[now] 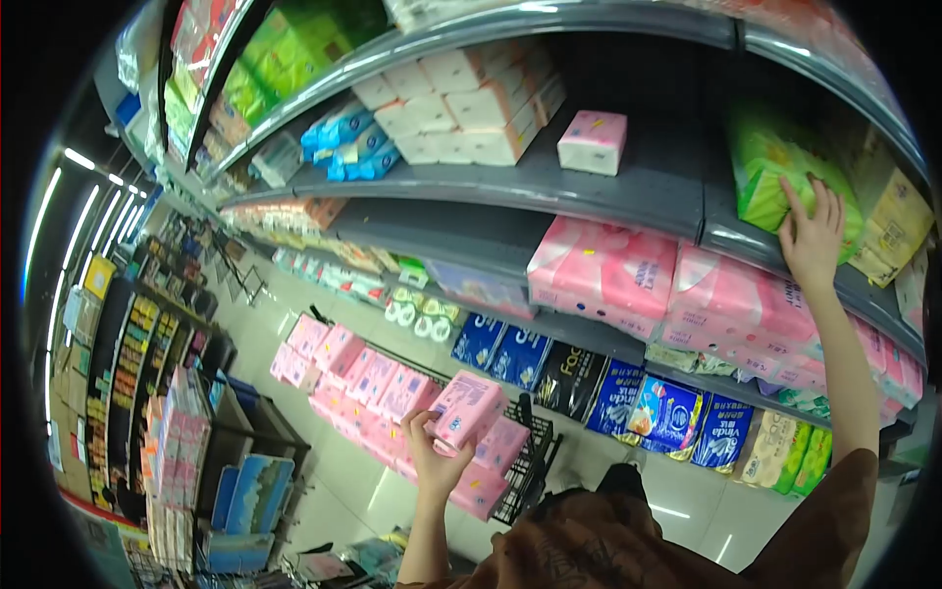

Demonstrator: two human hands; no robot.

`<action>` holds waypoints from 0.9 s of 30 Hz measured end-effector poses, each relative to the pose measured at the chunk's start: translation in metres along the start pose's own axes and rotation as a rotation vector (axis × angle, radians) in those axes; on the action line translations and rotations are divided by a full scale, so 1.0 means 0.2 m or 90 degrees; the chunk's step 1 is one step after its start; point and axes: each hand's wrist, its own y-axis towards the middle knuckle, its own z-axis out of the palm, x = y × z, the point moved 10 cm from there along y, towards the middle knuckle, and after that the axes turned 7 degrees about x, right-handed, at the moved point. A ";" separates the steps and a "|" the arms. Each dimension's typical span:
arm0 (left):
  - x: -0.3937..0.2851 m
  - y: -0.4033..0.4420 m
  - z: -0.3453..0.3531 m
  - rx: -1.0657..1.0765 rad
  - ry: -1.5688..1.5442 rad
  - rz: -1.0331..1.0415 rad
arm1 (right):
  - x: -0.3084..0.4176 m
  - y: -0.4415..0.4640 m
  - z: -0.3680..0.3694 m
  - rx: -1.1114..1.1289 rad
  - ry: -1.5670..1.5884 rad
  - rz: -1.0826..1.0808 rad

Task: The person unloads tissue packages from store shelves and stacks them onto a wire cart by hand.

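My left hand is closed on a pink tissue pack, above a black crate stacked with several similar pink packs. Up at the right, my right hand lies with spread fingers against the front of a green tissue pack on the shelf. Its palm faces the pack, and no grip around it shows. A single pink and white tissue pack sits apart on the same shelf level, left of the green one.
White tissue packs and blue packs stand further left on the grey shelf. Below are large pink bundles. Blue and black packs line the bottom. Another display stands across the aisle floor.
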 end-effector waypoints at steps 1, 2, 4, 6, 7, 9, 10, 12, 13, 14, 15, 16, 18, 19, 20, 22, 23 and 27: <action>-0.02 0.04 0.05 0.006 -0.095 -0.009 | 0.00 0.00 -0.01 -0.009 0.018 -0.002; -0.10 0.11 0.09 -0.002 -0.131 0.043 | 0.00 0.01 -0.02 -0.017 0.025 -0.001; -0.30 0.30 0.19 -0.010 -0.203 0.137 | -0.01 0.00 -0.03 -0.025 0.040 -0.002; -0.56 0.51 0.28 -0.012 -0.168 0.245 | -0.02 0.00 -0.04 -0.035 0.057 0.000; -0.71 0.61 0.33 -0.018 -0.153 0.298 | -0.02 0.00 -0.04 -0.034 0.065 0.002; -1.01 0.83 0.43 -0.056 -0.115 0.388 | -0.02 0.00 -0.05 -0.043 0.077 0.003; -1.15 0.94 0.49 -0.084 -0.092 0.424 | -0.03 0.00 -0.05 -0.044 0.084 0.002; -1.35 1.19 0.61 -0.120 -0.082 0.452 | -0.04 0.00 -0.06 -0.043 0.097 0.001; -1.46 1.29 0.68 -0.158 0.004 0.492 | -0.04 0.00 -0.05 -0.035 0.094 0.010; -1.55 1.36 0.75 -0.196 0.090 0.531 | -0.05 -0.01 -0.04 -0.036 0.102 0.010; -1.52 1.50 0.88 -0.157 0.122 0.501 | -0.05 -0.01 -0.04 -0.038 0.108 0.009; -1.43 1.64 1.04 -0.119 0.152 0.472 | -0.06 -0.01 -0.04 -0.043 0.113 0.008; -1.47 1.69 1.15 -0.039 0.177 0.412 | -0.07 -0.01 -0.04 -0.039 0.125 0.013; -1.46 1.71 1.17 0.005 0.174 0.379 | -0.08 -0.01 -0.03 -0.037 0.130 0.013; -1.49 1.70 1.18 0.048 0.173 0.349 | -0.09 -0.01 -0.02 -0.037 0.134 0.016; -1.49 1.75 1.22 0.061 0.221 0.382 | -0.09 -0.02 -0.01 -0.037 0.139 0.024; -1.49 1.79 1.24 0.049 0.229 0.407 | -0.09 -0.02 -0.01 -0.037 0.143 0.025; -1.45 2.00 1.42 0.018 0.302 0.381 | -0.10 0.00 0.00 -0.046 0.145 0.024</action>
